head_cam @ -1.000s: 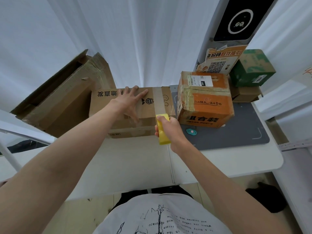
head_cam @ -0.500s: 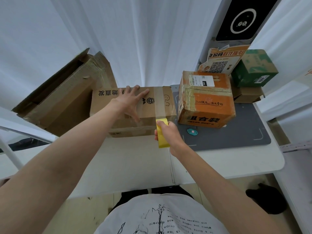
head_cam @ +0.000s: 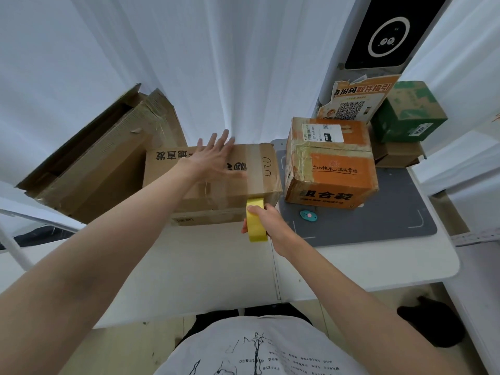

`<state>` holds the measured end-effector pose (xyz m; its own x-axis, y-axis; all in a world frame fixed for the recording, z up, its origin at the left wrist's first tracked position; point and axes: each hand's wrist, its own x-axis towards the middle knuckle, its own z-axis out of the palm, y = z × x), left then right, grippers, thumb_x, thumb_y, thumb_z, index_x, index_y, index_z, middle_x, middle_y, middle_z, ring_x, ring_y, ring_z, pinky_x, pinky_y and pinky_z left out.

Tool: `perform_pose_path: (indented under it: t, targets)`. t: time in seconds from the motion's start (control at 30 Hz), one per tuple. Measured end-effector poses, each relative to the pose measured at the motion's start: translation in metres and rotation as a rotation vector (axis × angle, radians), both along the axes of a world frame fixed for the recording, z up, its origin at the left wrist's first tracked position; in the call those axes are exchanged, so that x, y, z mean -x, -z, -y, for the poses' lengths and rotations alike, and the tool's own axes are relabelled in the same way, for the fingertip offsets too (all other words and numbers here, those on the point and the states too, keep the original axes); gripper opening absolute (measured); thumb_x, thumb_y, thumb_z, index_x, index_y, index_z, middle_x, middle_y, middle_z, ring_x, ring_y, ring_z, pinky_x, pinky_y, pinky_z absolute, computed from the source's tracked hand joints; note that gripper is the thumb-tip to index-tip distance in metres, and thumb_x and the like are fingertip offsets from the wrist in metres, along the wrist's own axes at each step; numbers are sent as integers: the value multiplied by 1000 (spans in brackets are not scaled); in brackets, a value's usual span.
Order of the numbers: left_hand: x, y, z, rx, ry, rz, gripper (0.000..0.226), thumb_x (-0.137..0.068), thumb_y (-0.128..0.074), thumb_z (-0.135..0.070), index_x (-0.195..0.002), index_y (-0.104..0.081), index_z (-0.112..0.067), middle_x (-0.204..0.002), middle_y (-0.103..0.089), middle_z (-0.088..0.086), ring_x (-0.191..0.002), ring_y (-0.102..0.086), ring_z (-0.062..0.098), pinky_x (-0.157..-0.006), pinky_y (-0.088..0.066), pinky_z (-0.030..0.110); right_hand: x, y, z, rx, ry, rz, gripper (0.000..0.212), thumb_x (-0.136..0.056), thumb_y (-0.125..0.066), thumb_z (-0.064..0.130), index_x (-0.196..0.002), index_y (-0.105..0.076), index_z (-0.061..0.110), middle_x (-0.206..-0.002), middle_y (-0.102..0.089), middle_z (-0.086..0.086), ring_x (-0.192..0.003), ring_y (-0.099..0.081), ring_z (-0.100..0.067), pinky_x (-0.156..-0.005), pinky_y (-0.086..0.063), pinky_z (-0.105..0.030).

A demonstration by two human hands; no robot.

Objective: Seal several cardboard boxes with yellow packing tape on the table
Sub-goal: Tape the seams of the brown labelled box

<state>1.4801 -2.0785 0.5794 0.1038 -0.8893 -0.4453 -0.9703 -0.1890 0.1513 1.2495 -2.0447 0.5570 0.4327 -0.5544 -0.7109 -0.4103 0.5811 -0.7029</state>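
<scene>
A brown cardboard box [head_cam: 167, 163] with black lettering lies on the white table [head_cam: 189, 266]. A strip of tape crosses its top near the right end. My left hand [head_cam: 213, 158] lies flat on the box top with fingers spread, reaching toward the far edge. My right hand [head_cam: 266, 221] grips a yellow tape roll [head_cam: 255, 221] held against the box's near side, just under that strip. An orange box [head_cam: 332, 169] with a white label stands to the right.
A large opened cardboard box [head_cam: 108, 155] leans at the left. A grey mat [head_cam: 378, 220] holds the orange box and a small teal object [head_cam: 308, 215]. Behind are a green box [head_cam: 408, 112], a brown box [head_cam: 397, 155] and an orange QR sign [head_cam: 357, 101]. White curtains hang behind.
My left hand has slid farther across the box top toward its back edge, fingers now straighter. My right hand with the tape roll stays at the box's near side.
</scene>
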Motion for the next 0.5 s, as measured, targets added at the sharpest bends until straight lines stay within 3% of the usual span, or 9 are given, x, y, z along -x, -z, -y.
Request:
perform_pose_path:
  t: [0.07, 0.17, 0.3, 0.5]
  targets:
    - [13, 4, 10, 109, 74, 1, 107, -85, -22, -83, -159, 19, -18, -165, 28, 2, -154, 20, 23, -125, 8, 52, 0, 1, 2, -7, -5, 7, 25, -103, -52, 30, -124, -48, 16, -89, -74, -9, -84, -72, -24, -91, -53, -45]
    - [36, 14, 18, 177, 180, -22, 84, -100, -17, -67, -158, 20, -17, -165, 26, 1, -152, 20, 17, -127, 7, 45, 2, 1, 6, -24, -6, 30, 23, -103, -53, 27, -121, -50, 14, -88, -74, -10, -80, -72, -23, -83, -54, -41]
    - [56, 38, 1, 209, 212, -48, 78, -102, -10, -64, -160, 15, -18, -167, 21, 0, -153, 20, 14, -127, 6, 42, 4, 0, 13, -34, -33, 65, 19, -104, -53, 26, -117, -53, 12, -88, -74, -10, -78, -73, -22, -72, -53, -33]
    - [43, 45, -39, 283, 461, -146, 65, -108, -9, -53, -162, 3, -21, -169, 11, -6, -154, 14, 8, -128, 1, 40, 7, -1, 21, -94, -67, 123, 22, -105, -54, 28, -121, -52, 14, -95, -75, -10, -81, -75, -21, -72, -57, -28]
